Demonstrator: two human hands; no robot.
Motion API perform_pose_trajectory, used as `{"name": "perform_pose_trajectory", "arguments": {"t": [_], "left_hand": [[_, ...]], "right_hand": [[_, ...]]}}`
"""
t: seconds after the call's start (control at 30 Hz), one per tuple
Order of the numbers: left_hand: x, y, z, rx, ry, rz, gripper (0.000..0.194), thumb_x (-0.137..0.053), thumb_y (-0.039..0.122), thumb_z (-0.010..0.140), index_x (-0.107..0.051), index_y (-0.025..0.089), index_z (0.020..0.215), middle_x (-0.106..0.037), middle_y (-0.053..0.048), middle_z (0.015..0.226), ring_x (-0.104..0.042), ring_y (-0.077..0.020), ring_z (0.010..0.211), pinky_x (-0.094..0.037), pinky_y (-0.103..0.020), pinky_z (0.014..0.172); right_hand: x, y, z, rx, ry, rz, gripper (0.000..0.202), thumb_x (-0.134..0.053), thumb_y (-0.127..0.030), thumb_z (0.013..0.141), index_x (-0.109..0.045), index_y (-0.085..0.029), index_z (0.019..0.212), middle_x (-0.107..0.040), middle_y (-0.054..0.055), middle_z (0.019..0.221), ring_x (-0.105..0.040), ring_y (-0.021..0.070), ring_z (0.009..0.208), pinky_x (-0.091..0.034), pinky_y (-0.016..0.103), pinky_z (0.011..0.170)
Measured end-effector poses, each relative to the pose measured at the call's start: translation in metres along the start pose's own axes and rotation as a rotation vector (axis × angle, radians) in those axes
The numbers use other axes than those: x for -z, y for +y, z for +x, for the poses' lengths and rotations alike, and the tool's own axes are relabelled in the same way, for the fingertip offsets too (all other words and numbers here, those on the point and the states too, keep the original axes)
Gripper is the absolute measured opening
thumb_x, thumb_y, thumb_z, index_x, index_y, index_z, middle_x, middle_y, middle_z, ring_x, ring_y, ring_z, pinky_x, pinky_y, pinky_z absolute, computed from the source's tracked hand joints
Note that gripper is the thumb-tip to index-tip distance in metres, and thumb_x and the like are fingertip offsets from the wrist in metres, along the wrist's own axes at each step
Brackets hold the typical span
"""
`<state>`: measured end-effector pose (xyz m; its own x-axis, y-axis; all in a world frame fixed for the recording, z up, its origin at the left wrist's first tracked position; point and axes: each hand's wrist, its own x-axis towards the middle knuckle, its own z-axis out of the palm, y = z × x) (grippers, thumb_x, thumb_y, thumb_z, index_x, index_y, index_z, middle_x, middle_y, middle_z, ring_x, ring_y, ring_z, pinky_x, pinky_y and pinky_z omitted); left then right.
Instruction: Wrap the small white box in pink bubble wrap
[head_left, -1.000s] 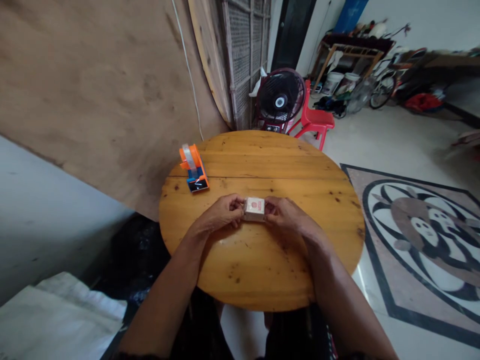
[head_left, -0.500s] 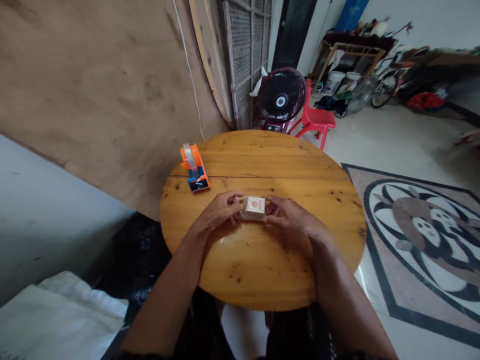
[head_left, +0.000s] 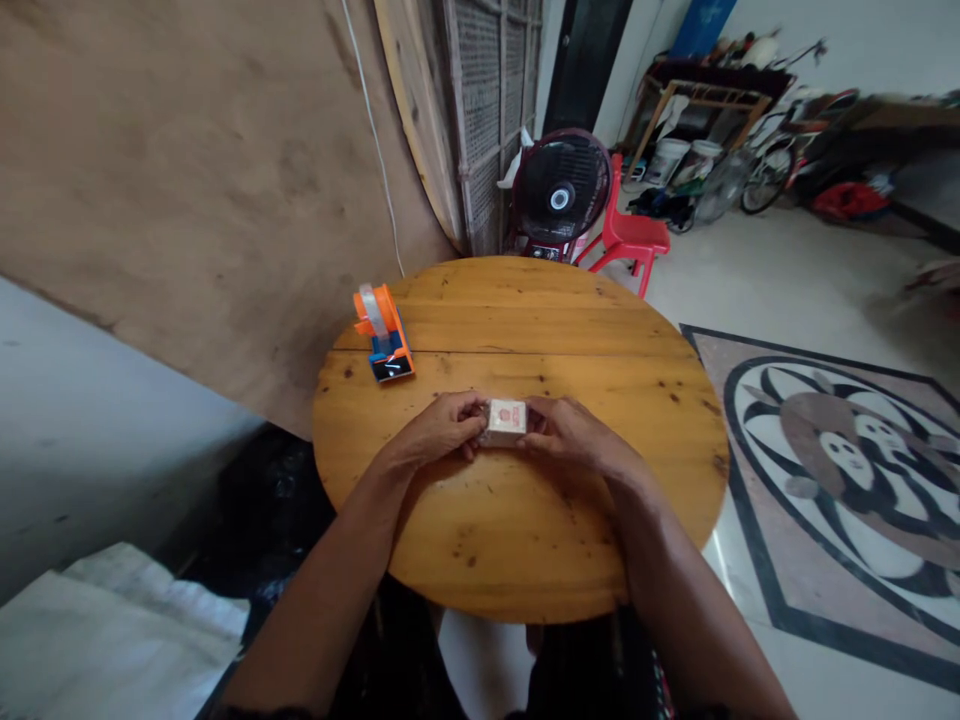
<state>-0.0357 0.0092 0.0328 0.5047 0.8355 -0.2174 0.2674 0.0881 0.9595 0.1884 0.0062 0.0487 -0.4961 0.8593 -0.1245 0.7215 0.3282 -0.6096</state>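
Note:
A small white box point(head_left: 508, 417) with red print on top, in what looks like clear plastic wrap, is at the middle of the round wooden table point(head_left: 517, 560). At its left end my left hand point(head_left: 452, 425) is closed, with thumb and fingers pinching the wrapped edge. My right hand point(head_left: 564, 430) grips the opposite end, thumb on the near side and fingers curled behind. Parts of the fingertips are hidden by the box and the hands themselves. An orange and blue tape dispenser point(head_left: 385, 335) with a roll of clear tape stands beyond my left hand.
Beyond the table's far edge stand a dark fan point(head_left: 561, 190) and a red chair point(head_left: 636, 232). A wooden board point(head_left: 187, 170) leans along the left side. Black bags point(head_left: 262, 500) and a white sack point(head_left: 120, 630) lie at the lower left.
My left hand has closed in on the box's left end, where the plastic stuck out before. The box has turned slightly between my hands. The whole view has shifted a little.

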Motion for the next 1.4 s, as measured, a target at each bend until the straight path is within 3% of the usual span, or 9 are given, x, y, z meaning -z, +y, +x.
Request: {"name": "perform_pose_trajectory", "arguments": {"t": [0.13, 0.3, 0.53, 0.7, 0.8, 1.03, 1.17, 1.27, 1.4], "left_hand": [[0.001, -0.001, 0.001, 0.002, 0.004, 0.014, 0.028, -0.053, 0.025, 0.084, -0.06, 0.01, 0.107, -0.061, 0.0, 0.074, -0.053, -0.0048, 0.045, -0.042, -0.017, 0.044], [0.003, 0.0, 0.001, 0.047, 0.102, -0.05, 0.05, -0.056, 0.022, 0.082, -0.05, 0.007, 0.129, -0.057, 0.003, 0.066, -0.052, -0.0067, 0.044, -0.041, -0.017, 0.042], [0.01, 0.0, -0.004, 0.085, 0.184, -0.05, 0.049, -0.057, 0.02, 0.08, -0.054, 0.007, 0.127, -0.061, 0.0, 0.066, -0.053, -0.0072, 0.046, -0.041, -0.019, 0.046], [0.014, -0.006, -0.007, 0.091, -0.002, -0.059, 0.06, -0.058, 0.023, 0.079, -0.048, 0.013, 0.137, -0.058, 0.003, 0.063, -0.052, -0.0085, 0.046, -0.043, -0.02, 0.046], [0.01, -0.004, -0.007, -0.001, -0.092, -0.025, 0.051, -0.058, 0.021, 0.077, -0.056, 0.015, 0.128, -0.058, 0.002, 0.07, -0.052, -0.0076, 0.05, -0.044, -0.019, 0.047], [-0.001, -0.004, 0.003, -0.115, 0.126, 0.076, 0.046, -0.052, 0.017, 0.078, -0.059, 0.015, 0.124, -0.058, 0.0, 0.078, -0.049, -0.0063, 0.054, -0.04, -0.018, 0.051], [-0.001, -0.013, 0.009, -0.173, 0.281, 0.182, 0.043, -0.055, 0.02, 0.079, -0.061, 0.015, 0.122, -0.059, -0.001, 0.079, -0.053, -0.011, 0.066, -0.044, -0.021, 0.061], [0.001, -0.014, 0.009, -0.195, 0.401, 0.164, 0.043, -0.058, 0.021, 0.077, -0.061, 0.013, 0.119, -0.063, -0.006, 0.093, -0.059, -0.0163, 0.084, -0.05, -0.028, 0.077], [-0.001, -0.007, 0.008, -0.173, 0.339, -0.192, 0.048, -0.056, 0.021, 0.081, -0.054, 0.015, 0.129, -0.057, -0.013, 0.132, -0.053, -0.0213, 0.123, -0.04, -0.035, 0.107]], "right_hand": [[0.007, -0.003, -0.004, 0.024, -0.018, 0.013, 0.024, -0.066, -0.029, 0.08, -0.066, -0.017, 0.101, -0.071, 0.005, 0.085, -0.06, 0.0163, 0.072, -0.042, 0.026, 0.066], [0.018, -0.003, -0.013, 0.018, -0.052, 0.085, 0.038, -0.065, -0.033, 0.083, -0.062, -0.021, 0.119, -0.072, 0.005, 0.095, -0.065, 0.0186, 0.083, -0.048, 0.031, 0.076], [0.019, 0.003, -0.018, -0.069, 0.069, 0.036, 0.05, -0.067, -0.037, 0.08, -0.059, -0.019, 0.126, -0.066, 0.012, 0.121, -0.06, 0.0268, 0.11, -0.044, 0.043, 0.098], [0.014, 0.001, -0.015, -0.023, -0.091, 0.137, 0.041, -0.063, -0.03, 0.082, -0.059, -0.02, 0.122, -0.07, 0.005, 0.094, -0.063, 0.0166, 0.078, -0.049, 0.03, 0.073], [0.007, -0.003, -0.01, -0.015, -0.058, 0.05, 0.036, -0.066, -0.024, 0.077, -0.062, -0.019, 0.113, -0.07, 0.003, 0.086, -0.06, 0.0155, 0.071, -0.044, 0.026, 0.065], [-0.006, -0.003, 0.002, -0.089, 0.164, -0.043, 0.034, -0.063, -0.023, 0.078, -0.062, -0.02, 0.111, -0.07, 0.004, 0.084, -0.059, 0.0153, 0.068, -0.04, 0.025, 0.061], [-0.001, 0.009, -0.001, -0.08, 0.14, 0.026, 0.048, -0.066, -0.027, 0.078, -0.057, -0.021, 0.125, -0.07, 0.005, 0.095, -0.062, 0.0171, 0.076, -0.047, 0.029, 0.072], [0.004, 0.016, -0.006, -0.093, 0.206, 0.098, 0.058, -0.067, -0.032, 0.078, -0.051, -0.019, 0.133, -0.066, 0.012, 0.118, -0.062, 0.0235, 0.102, -0.049, 0.039, 0.09], [-0.001, 0.009, -0.005, -0.042, 0.326, 0.33, 0.063, -0.058, -0.038, 0.085, -0.04, -0.021, 0.143, -0.045, 0.013, 0.147, -0.047, 0.0263, 0.132, -0.039, 0.046, 0.109]]}}
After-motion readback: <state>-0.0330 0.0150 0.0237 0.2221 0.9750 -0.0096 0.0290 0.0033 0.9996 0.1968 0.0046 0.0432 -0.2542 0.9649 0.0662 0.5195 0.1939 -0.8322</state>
